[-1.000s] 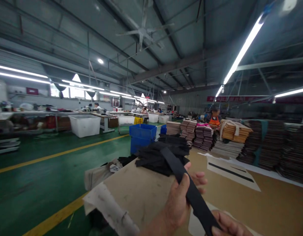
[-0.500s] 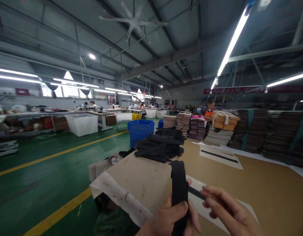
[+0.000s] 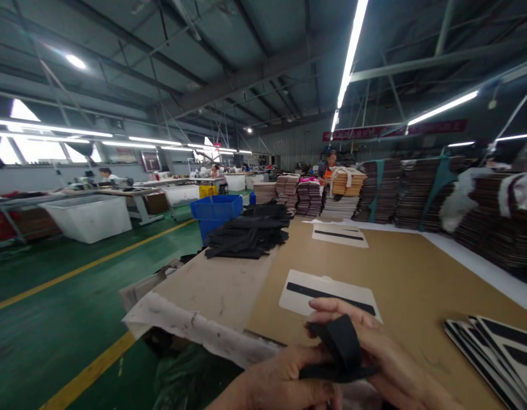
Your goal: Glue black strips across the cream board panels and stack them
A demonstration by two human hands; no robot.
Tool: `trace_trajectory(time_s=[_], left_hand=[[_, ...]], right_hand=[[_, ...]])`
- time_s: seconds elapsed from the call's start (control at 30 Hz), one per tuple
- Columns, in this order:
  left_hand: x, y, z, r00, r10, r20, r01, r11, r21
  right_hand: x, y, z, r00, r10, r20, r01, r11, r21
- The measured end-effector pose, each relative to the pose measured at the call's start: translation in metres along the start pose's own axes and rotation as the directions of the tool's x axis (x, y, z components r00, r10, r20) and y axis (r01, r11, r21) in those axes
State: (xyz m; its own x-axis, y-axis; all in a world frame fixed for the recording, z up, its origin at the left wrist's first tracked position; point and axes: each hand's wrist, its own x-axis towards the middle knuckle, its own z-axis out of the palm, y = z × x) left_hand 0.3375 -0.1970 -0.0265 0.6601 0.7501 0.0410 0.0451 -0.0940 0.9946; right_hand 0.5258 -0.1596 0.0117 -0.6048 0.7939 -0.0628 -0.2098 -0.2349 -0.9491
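A black fabric strip [image 3: 345, 341] is bent into a loop between my two hands, low in the head view. My left hand [image 3: 295, 376] is closed around its lower part, the thumb lying along the near side. My right hand [image 3: 378, 353] grips the strip from the right, its fingers curving over the top; part of the grip is hidden. Just beyond the hands lies a pale flat panel [image 3: 284, 302] with a black stripe across it. A heap of black strips [image 3: 250, 230] sits farther off at the table's left side.
Striped panels [image 3: 498, 353] lie fanned at the right. Another striped panel [image 3: 340, 234] rests farther back on the brown tabletop [image 3: 400, 285]. Tall stacks of dark pieces [image 3: 378, 193] line the far edge, with a co-worker [image 3: 329, 165] behind. Blue crates [image 3: 216, 210] stand beyond the table's left.
My right hand has come from apart onto the strip, which has gone from hanging lengthwise to bent over. The view has turned right, bringing the fanned panels into sight.
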Motion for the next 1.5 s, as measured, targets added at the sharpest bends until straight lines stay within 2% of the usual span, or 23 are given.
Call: trace_trajectory(time_s=[0.13, 0.23, 0.33, 0.4, 0.47, 0.53, 0.67, 0.73, 0.87, 1.03, 1.33, 1.43, 1.5], left_hand=[[0.004, -0.002, 0.011, 0.999, -0.036, 0.002, 0.036, 0.999, -0.003], [0.008, -0.018, 0.017, 0.996, -0.057, -0.069, 0.05, 0.993, -0.105], [0.01, -0.033, 0.023, 0.977, -0.028, -0.209, -0.026, 0.968, -0.25], [0.011, -0.038, 0.027, 0.954, -0.026, -0.299, -0.074, 0.946, -0.316], [0.011, -0.039, 0.031, 0.938, -0.034, -0.344, -0.082, 0.944, -0.318], [0.011, -0.038, 0.034, 0.93, -0.031, -0.366, -0.077, 0.958, -0.276], [0.012, -0.043, 0.038, 0.907, -0.088, -0.413, -0.053, 0.946, -0.32], [0.012, -0.049, 0.041, 0.9, -0.132, -0.414, -0.037, 0.926, -0.376], [0.013, -0.055, 0.047, 0.883, -0.162, -0.441, -0.045, 0.905, -0.423], [0.015, -0.05, 0.051, 0.822, -0.258, -0.508, -0.006, 0.887, -0.462], [0.022, -0.048, 0.048, 0.793, -0.279, -0.541, -0.024, 0.874, -0.486], [0.027, -0.048, 0.046, 0.783, -0.301, -0.545, -0.003, 0.873, -0.487], [0.032, -0.051, 0.045, 0.778, -0.334, -0.532, 0.022, 0.86, -0.509]], right_hand=[[-0.005, 0.004, -0.005, 1.0, -0.013, 0.007, 0.012, 0.998, 0.068], [-0.003, 0.011, -0.01, 0.986, -0.062, -0.152, 0.055, 0.997, -0.05], [-0.001, 0.02, -0.017, 0.911, -0.213, -0.353, 0.15, 0.969, -0.197], [-0.003, 0.025, -0.019, 0.872, -0.284, -0.398, 0.172, 0.94, -0.294], [-0.007, 0.029, -0.016, 0.877, -0.332, -0.348, 0.196, 0.907, -0.372], [-0.009, 0.032, -0.011, 0.891, -0.38, -0.249, 0.257, 0.874, -0.413], [-0.009, 0.04, -0.002, 0.868, -0.47, -0.16, 0.342, 0.8, -0.493], [-0.008, 0.043, 0.0, 0.853, -0.506, -0.13, 0.357, 0.747, -0.561], [-0.01, 0.049, 0.002, 0.864, -0.502, -0.046, 0.344, 0.653, -0.675], [-0.009, 0.053, 0.004, 0.844, -0.535, -0.051, 0.325, 0.584, -0.743], [0.001, 0.066, 0.002, 0.74, -0.672, -0.033, 0.336, 0.412, -0.847], [0.005, 0.068, 0.001, 0.73, -0.683, -0.028, 0.344, 0.402, -0.848], [0.008, 0.068, 0.0, 0.747, -0.662, -0.056, 0.346, 0.459, -0.818]])
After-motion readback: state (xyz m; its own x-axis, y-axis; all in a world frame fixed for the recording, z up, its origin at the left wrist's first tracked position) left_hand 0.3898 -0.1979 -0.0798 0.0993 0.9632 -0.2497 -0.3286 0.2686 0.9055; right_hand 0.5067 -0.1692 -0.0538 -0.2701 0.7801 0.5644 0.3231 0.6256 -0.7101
